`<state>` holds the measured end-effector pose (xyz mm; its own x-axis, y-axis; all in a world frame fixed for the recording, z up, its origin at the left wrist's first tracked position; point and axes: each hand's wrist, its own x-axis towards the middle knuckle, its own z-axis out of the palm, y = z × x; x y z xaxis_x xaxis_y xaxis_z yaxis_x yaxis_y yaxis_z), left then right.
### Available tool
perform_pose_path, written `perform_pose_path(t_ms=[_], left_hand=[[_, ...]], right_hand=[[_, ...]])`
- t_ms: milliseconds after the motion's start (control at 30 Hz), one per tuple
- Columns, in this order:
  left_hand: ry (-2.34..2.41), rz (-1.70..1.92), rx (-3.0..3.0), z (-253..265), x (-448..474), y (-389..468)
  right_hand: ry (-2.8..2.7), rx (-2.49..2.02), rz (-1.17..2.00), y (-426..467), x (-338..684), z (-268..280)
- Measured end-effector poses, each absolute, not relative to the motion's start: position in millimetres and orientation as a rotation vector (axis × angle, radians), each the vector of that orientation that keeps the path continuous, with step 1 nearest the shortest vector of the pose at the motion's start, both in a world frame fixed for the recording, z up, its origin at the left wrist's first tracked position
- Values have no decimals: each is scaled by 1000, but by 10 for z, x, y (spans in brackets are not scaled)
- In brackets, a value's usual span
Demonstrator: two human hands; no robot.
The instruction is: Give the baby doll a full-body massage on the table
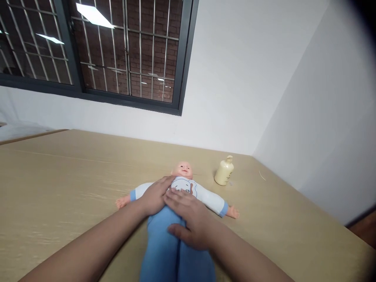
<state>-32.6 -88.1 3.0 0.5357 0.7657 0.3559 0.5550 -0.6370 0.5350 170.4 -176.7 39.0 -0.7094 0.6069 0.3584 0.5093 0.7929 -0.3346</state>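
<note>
A baby doll [166, 235] lies on its back on the table, head away from me and arms spread to the sides. It wears a white top with a printed animal face and blue cuffs, and blue trousers. My left hand [157, 196] rests flat along the left side of its chest and belly, fingers stretched toward the neck. Across the belly and waist lies my right hand [192, 217], fingers extended and the thumb apart over the trousers. Its fingertips meet or overlap my left hand. Neither hand grips anything; parts of the doll's middle are hidden beneath them.
A cream pump bottle [225, 172] stands to the right of the doll's head. The light wooden table [73, 164] reaches the white wall [229, 78] behind. A thin pale strand [262, 175] lies near the right edge. A dark-framed barred window [126, 51] is above.
</note>
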Motion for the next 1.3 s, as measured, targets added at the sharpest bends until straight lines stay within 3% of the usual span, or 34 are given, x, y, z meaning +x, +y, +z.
perform_pose_path(t_ms=[567,833,1300], left_hand=[[1169,840,2470,187,-304,-1037],[752,682,2752,326,-148,-1359],[1143,843,2329,186,-315,-943]], right_hand=[[-2055,-1417,483,-1264,2161,239],[-2080,-1414,464,-1238,2098,166],[-2082,-1425,525,-1262,2099,219]])
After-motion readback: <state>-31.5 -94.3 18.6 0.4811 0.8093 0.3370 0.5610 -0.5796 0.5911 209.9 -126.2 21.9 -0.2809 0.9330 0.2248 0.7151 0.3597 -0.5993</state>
